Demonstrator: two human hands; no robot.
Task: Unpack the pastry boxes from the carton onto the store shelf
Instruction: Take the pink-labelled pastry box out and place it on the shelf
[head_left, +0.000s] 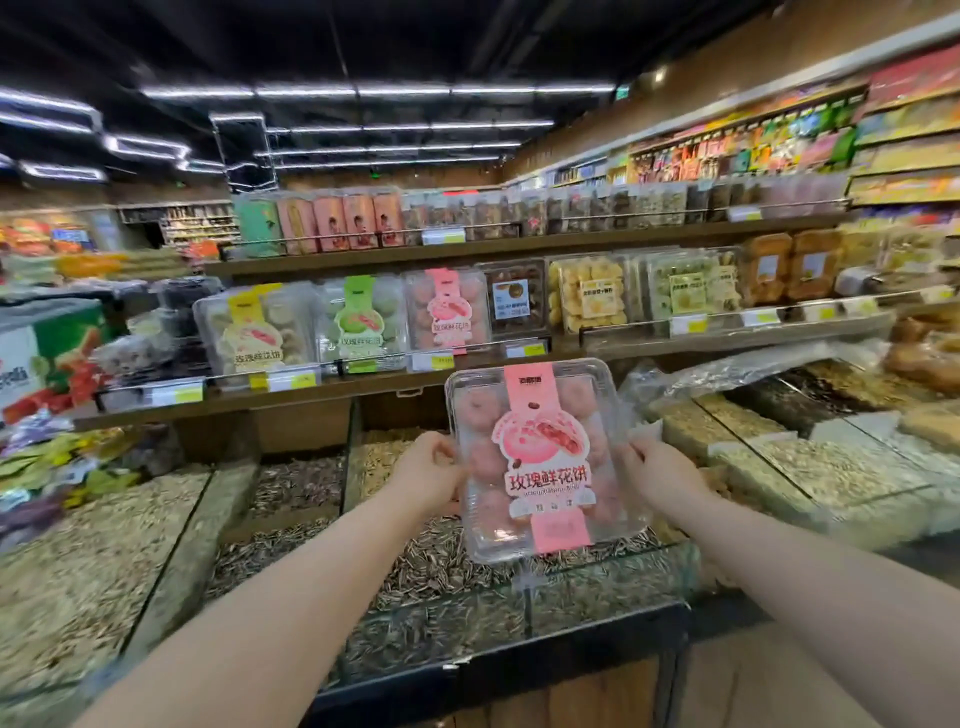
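**Box held upright, shelf slot lying straight ahead and above**

Hands are gripping one pastry box (540, 460) by its two long sides, out in front of the person and over the bins of sunflower seeds (436, 566). The left hand (434, 475) is pressing against the left edge, the right hand (657, 460) against the right edge, and the fingers of both are curling closed around the clear plastic rim. Neither hand is nearer than the other; the box is sitting squarely between them.

Its long axis is running up and down, tilted a little so the top leans left. The pink label is facing the camera, the printed text reading the right way up.

The lower shelf (374, 387) is lying beyond and above the box. A matching pink box (448, 312) is standing there already, upright with its label outward, beside a green box (358, 325) and a yellow box (254, 332). Judging from this, the held box is already turned the way it needs to go, so the move is probably calling for a lift forward and slightly left. The carton is not showing in view.
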